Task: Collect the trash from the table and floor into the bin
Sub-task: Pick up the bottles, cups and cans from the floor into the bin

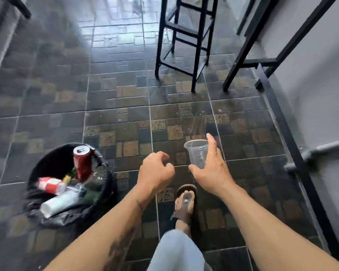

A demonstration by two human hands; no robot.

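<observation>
You hold a clear plastic cup (197, 153) upright in the air, empty, open end up. The round bin (67, 184) with its black bag sits on the floor to your left, with a red can (83, 163), bottles and white cups inside.

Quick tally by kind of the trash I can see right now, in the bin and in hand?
Cans: 1, the red can standing in the bin.
Clear plastic cups: 1, held in the right hand, cup.
White cups: 1, the white cup lying in the bin.
Red-and-white wrappers or bottles: 1, kind unclear.
Total: 4 countable; the rest is too blurred. Left hand is empty.
</observation>
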